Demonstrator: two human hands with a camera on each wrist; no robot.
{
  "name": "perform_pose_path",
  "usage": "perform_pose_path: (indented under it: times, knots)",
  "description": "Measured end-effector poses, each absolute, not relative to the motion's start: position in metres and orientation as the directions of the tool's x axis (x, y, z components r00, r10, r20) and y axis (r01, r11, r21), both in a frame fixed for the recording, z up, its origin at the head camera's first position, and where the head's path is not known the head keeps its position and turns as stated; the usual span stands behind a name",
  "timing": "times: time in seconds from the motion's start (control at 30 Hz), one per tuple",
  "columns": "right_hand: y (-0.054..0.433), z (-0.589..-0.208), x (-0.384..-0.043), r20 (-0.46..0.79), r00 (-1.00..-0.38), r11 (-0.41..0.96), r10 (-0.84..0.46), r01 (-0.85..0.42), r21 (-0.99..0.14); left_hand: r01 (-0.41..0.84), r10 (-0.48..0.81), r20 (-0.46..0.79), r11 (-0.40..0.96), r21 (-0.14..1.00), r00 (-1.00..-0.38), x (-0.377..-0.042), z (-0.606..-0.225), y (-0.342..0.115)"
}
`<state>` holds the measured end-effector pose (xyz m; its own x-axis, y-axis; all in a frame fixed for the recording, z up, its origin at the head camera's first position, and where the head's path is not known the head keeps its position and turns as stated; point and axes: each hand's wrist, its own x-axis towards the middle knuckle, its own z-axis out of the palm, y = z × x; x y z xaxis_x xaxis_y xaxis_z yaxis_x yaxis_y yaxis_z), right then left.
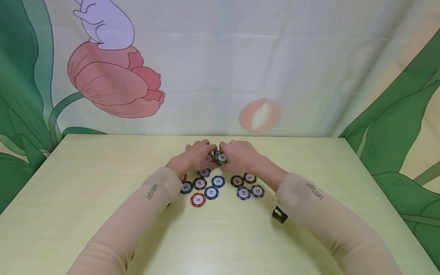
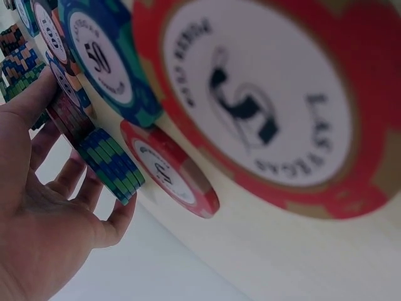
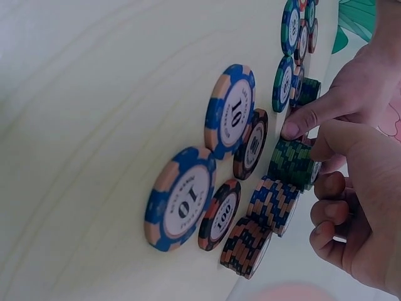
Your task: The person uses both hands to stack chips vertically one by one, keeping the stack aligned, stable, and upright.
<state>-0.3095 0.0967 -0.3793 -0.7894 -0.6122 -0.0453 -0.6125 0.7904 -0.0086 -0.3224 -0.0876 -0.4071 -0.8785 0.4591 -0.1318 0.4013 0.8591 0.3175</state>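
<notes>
My left hand (image 1: 196, 156) is at the far part of the table, thumb in front and fingers behind a short stack of red poker chips (image 2: 70, 118). Beside that stack, a blue-and-green stack (image 2: 113, 164) lies near its other fingers. Close to its right, my right hand (image 1: 240, 156) holds a stack of green chips (image 3: 293, 162) between thumb and index finger, the remaining fingers curled. The left thumb (image 3: 301, 122) reaches right up to the green stack. Partly hidden by the hands, the stacks stand in a row.
A blue-and-tan stack (image 3: 274, 204) and a black-and-tan stack (image 3: 245, 246) continue the row on the right. Nearer lie single chips: red (image 1: 198, 199), blue "50" (image 1: 211, 193), blue "10" (image 1: 257, 191) and black "100" (image 1: 249, 178). A printed curtain (image 1: 213, 76) hangs behind the table (image 1: 220, 236).
</notes>
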Motion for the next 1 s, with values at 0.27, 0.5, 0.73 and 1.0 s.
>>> perform_pose_path:
  times: [0.27,0.5,0.73,1.0]
  knots:
    - [0.096,-0.380,-0.309,-0.044,-0.791,0.792,-0.610,-0.610,-0.029,0.402,0.458,-0.126,0.859,0.317,-0.880,-0.323,-0.408,-0.088]
    - [0.104,-0.380,-0.307,-0.001,-0.794,0.793,-0.608,-0.607,-0.047,0.399,0.454,-0.130,0.864,0.307,-0.882,-0.322,-0.407,-0.088]
    - [0.107,-0.382,-0.304,0.016,-0.796,0.795,-0.605,-0.605,-0.041,0.400,0.454,-0.131,0.864,0.306,-0.881,-0.322,-0.407,-0.088]
    - [0.107,-0.385,-0.304,0.038,-0.801,0.800,-0.598,-0.599,-0.036,0.399,0.453,-0.133,0.865,0.305,-0.881,-0.320,-0.406,-0.086]
